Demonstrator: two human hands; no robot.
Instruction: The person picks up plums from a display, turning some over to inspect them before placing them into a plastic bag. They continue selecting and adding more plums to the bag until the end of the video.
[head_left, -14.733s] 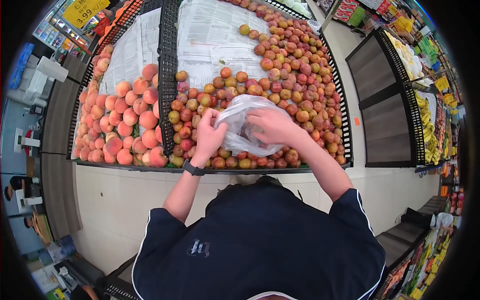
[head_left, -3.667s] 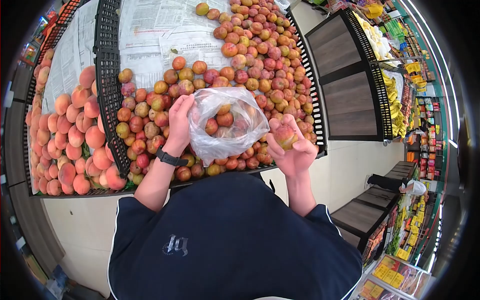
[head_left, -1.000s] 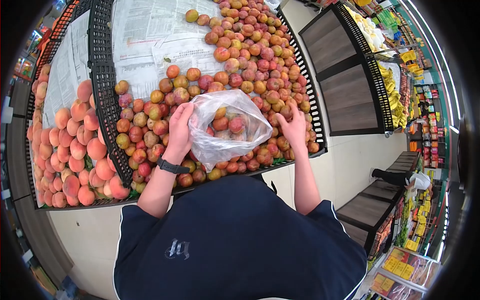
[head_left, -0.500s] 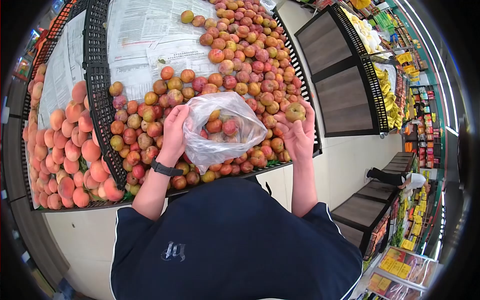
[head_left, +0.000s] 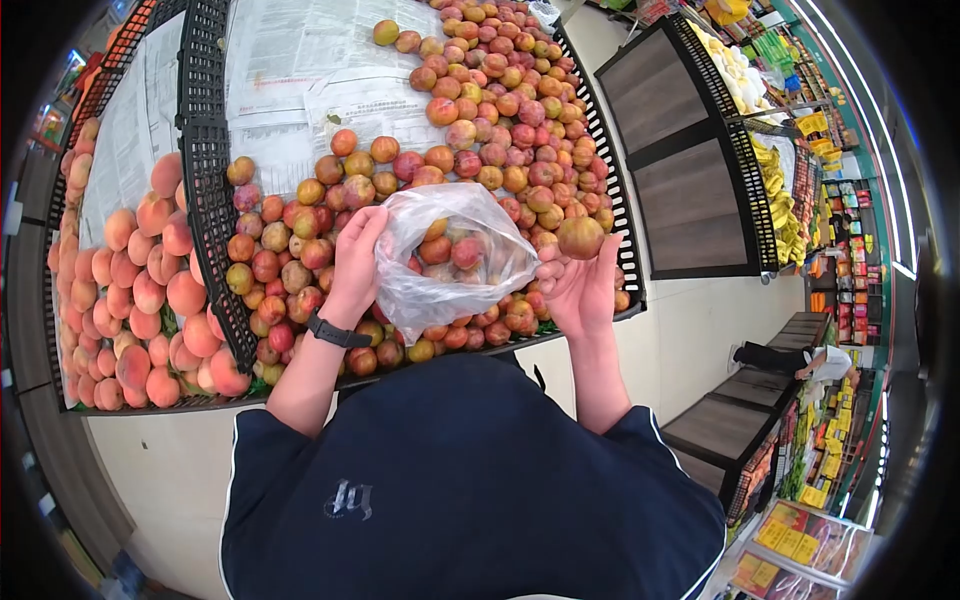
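My left hand point(head_left: 358, 262), a dark band at its wrist, pinches the left edge of a clear plastic bag point(head_left: 415, 300). The bag's mouth gapes upward, and several reddish plums point(head_left: 467, 252) show inside it. Right of the bag, my right hand point(head_left: 585, 285) is turned palm up with a yellowish-red plum point(head_left: 580, 238) at its fingertips. Part of the bag's right edge lies close to these fingers; whether they touch it I cannot tell. Below and around both hands spreads a heap of loose plums point(head_left: 530, 110) on newspaper.
A black crate divider point(head_left: 205, 150) separates the plums from peaches point(head_left: 150, 290) at the left. Newspaper point(head_left: 290, 70) lines the bin. Across the aisle at the right stand dark wooden display stands point(head_left: 690, 205) with bananas point(head_left: 778, 200). A person point(head_left: 825, 363) is farther off at the right.
My right hand has moved slightly left and down, its palm turned more upward, and the plum shows a redder side. The view has shifted slightly, with the bin appearing farther right.
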